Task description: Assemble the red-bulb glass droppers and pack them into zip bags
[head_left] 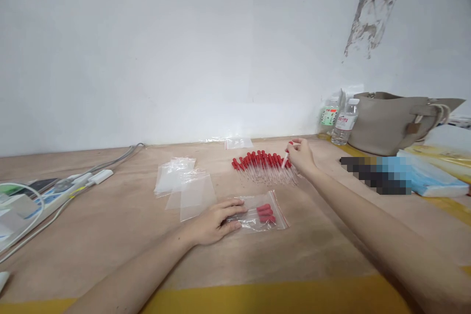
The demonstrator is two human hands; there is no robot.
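A row of glass droppers with red rubber bulbs (262, 165) lies on the brown table. My right hand (300, 156) is at the row's right end, fingers pinched on one dropper (285, 158) lifted slightly above the rest. My left hand (217, 221) rests on the open end of a small clear zip bag (263, 216) that holds three red-bulbed droppers. The left fingers lie on the bag with the thumb under its edge.
A pile of empty clear zip bags (184, 186) lies left of the droppers, one more bag (238, 143) by the wall. A power strip with cables (55, 194) is at far left. Two water bottles (340, 120), a beige handbag (390, 122) and blue packets (434, 179) stand at right.
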